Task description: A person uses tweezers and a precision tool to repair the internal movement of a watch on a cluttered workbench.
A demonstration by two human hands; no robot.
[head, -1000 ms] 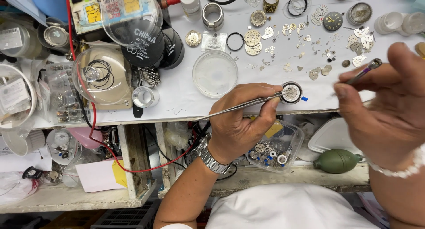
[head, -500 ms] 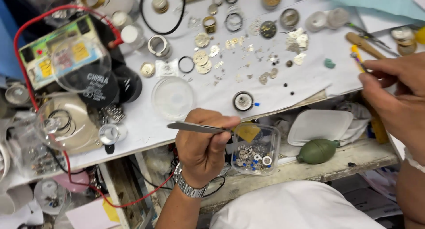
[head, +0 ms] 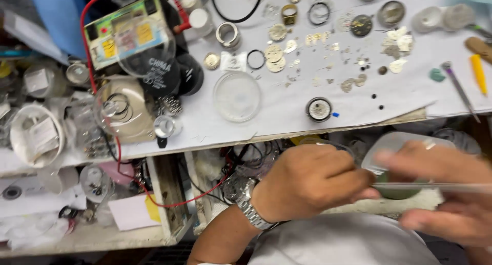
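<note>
My left hand (head: 312,183), with a metal watch on its wrist, is closed around thin steel tweezers (head: 430,186) that point right, below the bench's front edge. My right hand (head: 446,198) is blurred at the lower right. Its fingers are spread above and below the tweezers' shaft, and I cannot tell whether they touch it. A round watch movement (head: 319,109) with a blue speck beside it lies alone on the white paper (head: 287,121), above both hands. A grey-handled screwdriver (head: 458,88) lies on the paper at the right.
A clear round dish (head: 237,96) sits left of the movement. Several small watch parts, rings and cases (head: 328,45) are scattered across the back. A tester with red wires (head: 125,32), jars and clutter fill the left. A white tray (head: 394,142) and a green blower (head: 397,193) sit under the bench.
My left hand has drawn back from the movement to below the bench edge with the tweezers. My right hand has put down its tool and come down next to the tweezers. The view has shifted left.
</note>
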